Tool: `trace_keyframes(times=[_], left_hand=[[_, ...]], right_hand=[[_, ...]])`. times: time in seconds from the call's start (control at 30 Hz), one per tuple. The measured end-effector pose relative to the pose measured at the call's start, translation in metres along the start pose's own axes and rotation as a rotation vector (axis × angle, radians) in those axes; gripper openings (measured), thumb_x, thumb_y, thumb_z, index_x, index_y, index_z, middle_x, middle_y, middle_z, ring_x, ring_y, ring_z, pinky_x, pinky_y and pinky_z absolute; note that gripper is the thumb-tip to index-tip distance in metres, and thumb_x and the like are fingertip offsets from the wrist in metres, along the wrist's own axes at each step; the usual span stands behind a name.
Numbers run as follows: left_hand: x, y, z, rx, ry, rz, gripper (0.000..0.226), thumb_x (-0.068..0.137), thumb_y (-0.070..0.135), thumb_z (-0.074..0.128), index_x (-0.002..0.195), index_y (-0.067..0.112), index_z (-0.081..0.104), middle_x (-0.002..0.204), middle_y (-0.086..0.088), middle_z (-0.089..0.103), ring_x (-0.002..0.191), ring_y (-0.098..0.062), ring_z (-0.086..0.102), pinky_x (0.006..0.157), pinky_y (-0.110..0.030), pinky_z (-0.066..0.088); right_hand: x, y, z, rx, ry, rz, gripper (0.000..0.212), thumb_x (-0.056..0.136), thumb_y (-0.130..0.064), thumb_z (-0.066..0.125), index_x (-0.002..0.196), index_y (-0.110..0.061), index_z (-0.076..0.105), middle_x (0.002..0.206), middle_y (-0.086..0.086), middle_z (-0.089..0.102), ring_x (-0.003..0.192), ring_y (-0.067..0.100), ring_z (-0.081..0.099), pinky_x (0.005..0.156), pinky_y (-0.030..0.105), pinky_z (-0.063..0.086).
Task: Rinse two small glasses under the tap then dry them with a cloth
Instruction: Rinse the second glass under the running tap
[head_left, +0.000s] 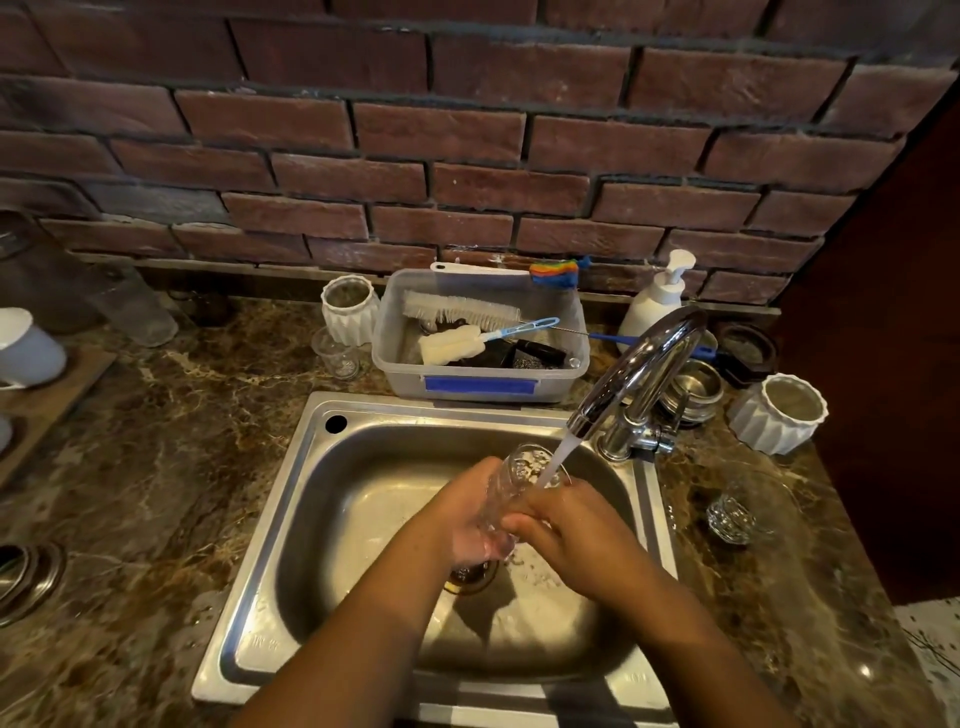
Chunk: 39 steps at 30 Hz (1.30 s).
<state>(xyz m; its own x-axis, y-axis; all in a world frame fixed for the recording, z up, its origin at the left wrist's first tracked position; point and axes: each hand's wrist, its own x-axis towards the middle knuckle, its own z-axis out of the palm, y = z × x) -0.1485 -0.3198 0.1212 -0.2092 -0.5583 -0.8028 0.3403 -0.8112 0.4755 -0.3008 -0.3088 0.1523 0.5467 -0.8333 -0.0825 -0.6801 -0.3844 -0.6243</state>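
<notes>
I hold the glass (530, 462) tilted over the sink (353, 499) so the tap (639, 374) pours inside; left hand (467, 514) wraps its body, right hand (576, 525) curls round its base, steadying it; a second glass (730, 517) sits on the counter (779, 597)

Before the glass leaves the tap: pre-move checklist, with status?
1. Water stream from tap reaches the glass: ok.
2. Left hand and right hand both hold the glass: ok.
3. Glass is over the sink: ok.
4. Second glass waits on the counter right of the sink: ok.
5. Drying cloth in view: not ok, none seen.
6. Glass fully rinsed inside: cannot tell.
</notes>
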Motion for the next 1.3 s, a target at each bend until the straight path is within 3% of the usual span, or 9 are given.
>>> trace_keyframes(times=[0.17,0.33,0.5,0.67,0.8,0.97,1.1,1.17,1.3], left_hand=[[0.001,-0.012,0.010,-0.096,0.058,0.212,0.031,0.102,0.035,0.050,0.094,0.013,0.069,0.078,-0.005,0.073,0.077,-0.018,0.061,0.069,-0.031,0.048],[0.013,-0.036,0.017,0.120,0.238,0.700,0.025,0.105,0.024,0.043,0.094,0.014,0.062,0.095,-0.012,0.072,0.088,-0.023,0.071,0.072,-0.031,0.056],[0.005,-0.013,0.009,0.009,0.144,0.369,0.028,0.102,0.035,0.051,0.103,0.013,0.067,0.094,-0.013,0.072,0.087,-0.023,0.064,0.073,-0.034,0.050],[0.009,-0.001,-0.014,-0.147,-0.133,0.035,0.030,0.090,0.039,0.070,0.104,0.012,0.069,0.087,-0.005,0.067,0.072,-0.015,0.057,0.053,-0.025,0.049],[0.005,-0.016,0.012,-0.242,0.080,0.343,0.028,0.101,0.031,0.053,0.095,0.010,0.071,0.085,-0.009,0.072,0.079,-0.020,0.067,0.065,-0.031,0.054],[0.014,-0.037,0.019,0.065,0.264,0.677,0.026,0.105,0.028,0.045,0.106,0.013,0.066,0.098,-0.013,0.072,0.086,-0.024,0.070,0.067,-0.033,0.054],[0.003,-0.018,0.008,0.047,0.107,0.311,0.032,0.101,0.042,0.053,0.112,0.015,0.068,0.097,-0.009,0.076,0.090,-0.024,0.070,0.076,-0.036,0.052],[-0.002,-0.008,-0.004,0.031,-0.040,0.091,0.032,0.096,0.042,0.060,0.103,0.013,0.070,0.083,-0.005,0.072,0.071,-0.016,0.064,0.064,-0.027,0.045],[-0.007,-0.002,-0.019,-0.016,-0.317,-0.016,0.042,0.088,0.045,0.069,0.106,0.008,0.071,0.086,-0.010,0.067,0.069,-0.018,0.062,0.062,-0.027,0.049]], right_hand=[[0.001,-0.020,0.009,0.092,0.151,0.167,0.021,0.098,-0.035,0.057,0.085,-0.026,0.072,0.075,-0.007,0.070,0.069,0.002,0.063,0.064,0.020,0.046],[0.014,-0.035,0.017,0.798,0.386,0.601,0.025,0.099,-0.026,0.057,0.089,-0.014,0.076,0.079,0.003,0.077,0.074,0.010,0.075,0.077,0.033,0.060],[0.003,-0.028,0.010,0.315,0.244,0.224,0.027,0.098,-0.024,0.057,0.074,-0.027,0.068,0.064,-0.009,0.065,0.062,0.001,0.063,0.060,0.016,0.045],[0.002,-0.011,-0.002,-0.194,-0.037,-0.080,0.020,0.099,-0.040,0.053,0.106,-0.035,0.071,0.100,-0.013,0.073,0.095,0.006,0.063,0.098,0.029,0.041],[0.004,-0.027,0.011,0.067,0.188,0.148,0.022,0.099,-0.035,0.054,0.092,-0.026,0.072,0.082,-0.006,0.072,0.077,0.007,0.067,0.077,0.036,0.058],[0.014,-0.031,0.020,0.663,0.396,0.528,0.029,0.101,-0.027,0.053,0.088,-0.015,0.074,0.075,0.004,0.075,0.070,0.014,0.074,0.068,0.031,0.061],[0.002,-0.016,0.008,0.354,0.213,0.156,0.030,0.099,-0.025,0.056,0.074,-0.019,0.072,0.066,0.000,0.069,0.062,0.008,0.066,0.060,0.029,0.053],[-0.001,-0.006,0.000,0.226,0.062,0.022,0.031,0.096,-0.037,0.055,0.079,-0.020,0.075,0.072,-0.001,0.071,0.067,0.009,0.065,0.065,0.035,0.054],[-0.003,0.003,-0.010,0.335,-0.063,-0.033,0.041,0.090,-0.048,0.055,0.097,-0.016,0.078,0.087,0.001,0.077,0.078,0.013,0.070,0.073,0.040,0.057]])
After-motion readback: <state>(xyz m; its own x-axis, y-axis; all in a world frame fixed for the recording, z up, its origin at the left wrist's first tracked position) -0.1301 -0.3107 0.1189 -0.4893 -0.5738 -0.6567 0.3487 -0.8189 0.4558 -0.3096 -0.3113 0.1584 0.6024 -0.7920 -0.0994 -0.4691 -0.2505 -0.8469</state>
